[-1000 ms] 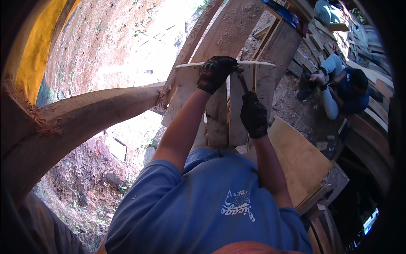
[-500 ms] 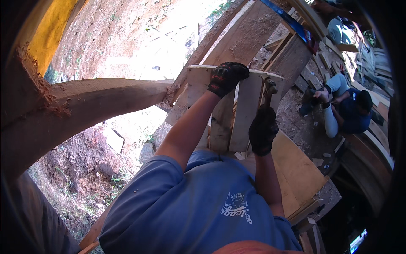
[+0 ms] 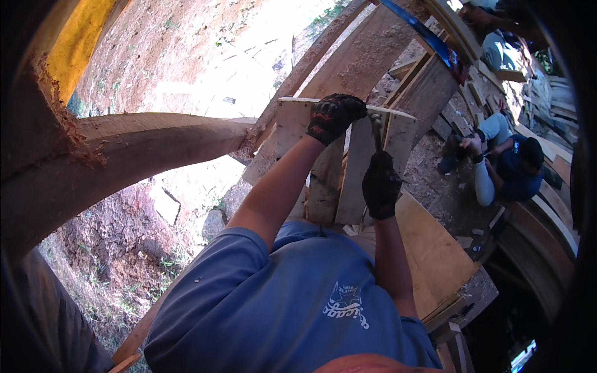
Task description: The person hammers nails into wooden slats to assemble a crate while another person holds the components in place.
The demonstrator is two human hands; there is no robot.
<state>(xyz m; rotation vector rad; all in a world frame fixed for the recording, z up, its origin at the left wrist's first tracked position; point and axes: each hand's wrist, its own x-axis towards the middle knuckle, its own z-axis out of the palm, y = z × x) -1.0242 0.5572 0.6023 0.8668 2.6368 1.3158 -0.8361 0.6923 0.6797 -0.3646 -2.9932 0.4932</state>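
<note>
Left hand [image 3: 336, 118]: curled at the strip [image 3: 392, 112], grip hidden
Right hand [image 3: 381, 186]: gripping hammer [image 3: 377, 135]
Boards [image 3: 357, 168]: lined up; fastened or still loose, I can't tell

White printing stands on the chest of the blue shirt [image 3: 267, 292], toward the right side of the front. The print [image 3: 348, 306] has a line of large, flowing script along its lower edge, a star shape just above the script, and short lines of small block capitals set around the star. Folds in the cloth and the fisheye bend break up the characters, and the whole print sits at a slant. A small red mark [image 3: 316, 130] stands on the cuff of the black glove [image 3: 326, 118]; it may be lettering, but it is too small to read.
</note>
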